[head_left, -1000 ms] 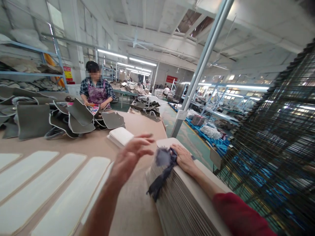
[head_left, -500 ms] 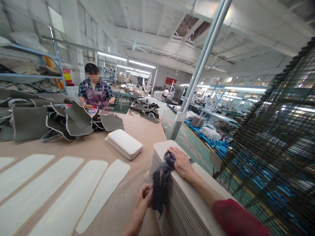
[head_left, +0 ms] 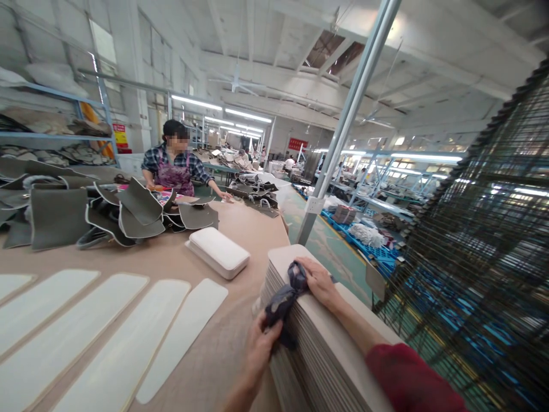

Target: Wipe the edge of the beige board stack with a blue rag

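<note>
A tall stack of thin beige boards [head_left: 317, 355] stands at the table's right edge. A dark blue cloth strip [head_left: 283, 300] hangs over the stack's top left edge. My right hand [head_left: 319, 280] lies flat on top of the stack and pins the cloth's upper end. My left hand [head_left: 261, 346] grips the cloth's lower end against the stack's side. Several long white rounded panels [head_left: 107, 337] lie side by side on the tan table [head_left: 214, 366] to the left.
A small pile of white pads [head_left: 218, 252] lies mid-table. Grey curved pieces [head_left: 124, 214] are heaped at the far left, where a person in a plaid shirt [head_left: 175, 166] works. A metal post [head_left: 343, 129] and a black wire rack [head_left: 484, 252] stand to the right.
My left hand dropped from open in the air above the table to the side of the stack and closed on the hanging cloth. The person opposite reached an arm out over the table.
</note>
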### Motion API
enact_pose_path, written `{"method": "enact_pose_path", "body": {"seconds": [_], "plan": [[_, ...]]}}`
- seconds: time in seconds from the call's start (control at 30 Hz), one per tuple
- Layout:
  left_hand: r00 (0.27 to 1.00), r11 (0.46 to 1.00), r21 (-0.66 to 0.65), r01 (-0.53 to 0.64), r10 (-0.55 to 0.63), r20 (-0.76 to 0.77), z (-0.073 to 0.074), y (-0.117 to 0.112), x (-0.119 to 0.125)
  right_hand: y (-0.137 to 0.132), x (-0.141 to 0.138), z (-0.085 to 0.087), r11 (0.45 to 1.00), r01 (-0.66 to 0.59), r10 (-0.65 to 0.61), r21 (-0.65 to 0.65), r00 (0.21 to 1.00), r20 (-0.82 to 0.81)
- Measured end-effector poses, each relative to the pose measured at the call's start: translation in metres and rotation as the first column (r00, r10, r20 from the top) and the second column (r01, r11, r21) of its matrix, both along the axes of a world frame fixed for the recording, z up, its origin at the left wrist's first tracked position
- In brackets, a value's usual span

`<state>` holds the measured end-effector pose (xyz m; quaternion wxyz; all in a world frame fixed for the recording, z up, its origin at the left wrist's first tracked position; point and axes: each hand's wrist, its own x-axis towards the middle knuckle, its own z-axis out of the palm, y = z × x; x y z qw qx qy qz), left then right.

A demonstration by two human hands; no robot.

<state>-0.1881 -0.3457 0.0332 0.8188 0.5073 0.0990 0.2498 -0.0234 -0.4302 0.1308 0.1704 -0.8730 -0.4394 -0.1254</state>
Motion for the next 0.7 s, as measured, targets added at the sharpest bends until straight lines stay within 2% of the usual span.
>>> {"method": "enact_pose_path", "body": {"seconds": [0.1, 0.17, 0.23, 0.3, 0.4, 0.5, 0.6, 0.7], "plan": [[0.987, 0.950, -0.270, 0.160, -0.150, 0.054, 0.013, 0.006, -0.025, -0.001, 0.004, 0.000, 1.000, -0.011, 0.011, 0.010, 1.000, -0.001], [0.984, 0.928, -0.330, 0.175, -0.170, 0.045, 0.024, 0.009, -0.044, 0.000, 0.001, -0.001, 1.000, -0.012, 0.012, -0.004, 1.000, 0.003], [0.987, 0.928, -0.342, 0.148, -0.158, -0.001, 0.037, 0.009, -0.060, 0.001, -0.004, -0.002, 1.000, -0.002, 0.002, -0.026, 1.000, 0.006], [0.993, 0.942, -0.321, 0.096, -0.112, -0.034, 0.053, 0.008, -0.073, 0.003, -0.009, -0.004, 0.999, 0.013, -0.012, -0.047, 1.000, 0.005], [0.999, 0.978, -0.210, 0.010, -0.002, 0.039, 0.080, 0.005, -0.085, 0.006, -0.014, -0.005, 0.997, 0.022, -0.022, -0.069, 1.000, -0.002], [0.995, 0.992, -0.128, 0.002, 0.011, 0.102, 0.101, -0.001, -0.090, 0.007, -0.019, -0.004, 0.997, 0.017, -0.018, -0.071, 1.000, -0.017], [0.995, 0.992, -0.110, 0.055, -0.046, 0.089, 0.108, -0.009, -0.092, 0.007, -0.023, -0.004, 0.999, 0.000, -0.002, -0.041, 0.999, -0.051], [0.994, 0.997, -0.020, 0.071, -0.069, 0.085, 0.101, -0.013, -0.089, 0.006, -0.022, -0.001, 0.999, -0.032, 0.035, 0.023, 0.993, -0.109]]}}
